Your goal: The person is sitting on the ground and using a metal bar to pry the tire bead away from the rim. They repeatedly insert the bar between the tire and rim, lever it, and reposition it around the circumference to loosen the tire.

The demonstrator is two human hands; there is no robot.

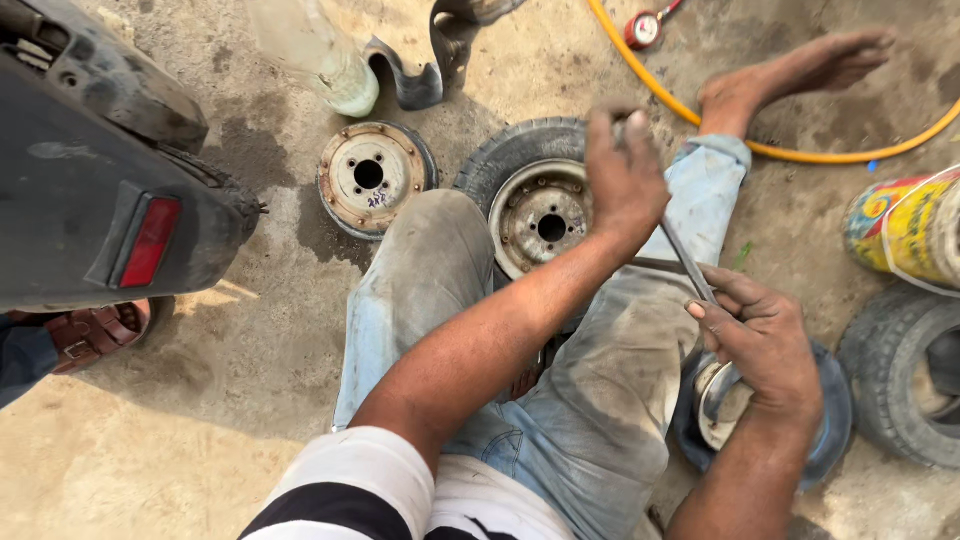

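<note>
I sit on the ground with my jeans-clad legs (600, 400) spread around a small tyre on a rusty steel rim (540, 215). My left hand (625, 175) is closed around the top of a thin metal tyre lever (688, 262), above the tyre's right side. The lever's lower end is pinched by my right hand (765, 350), which rests over a second rim in dark rubber (722, 405) by my right thigh. My bare foot (800, 70) stretches out at the upper right.
A loose rusty rim (370, 180) lies left of the tyre. A scooter's rear with a red light (100, 190) fills the left, another person's sandalled foot (95, 330) below it. Yellow hose (800, 152), red gauge (645, 28), plastic bottle (325, 60), rubber strip (425, 75), painted can (905, 230), another tyre (900, 385).
</note>
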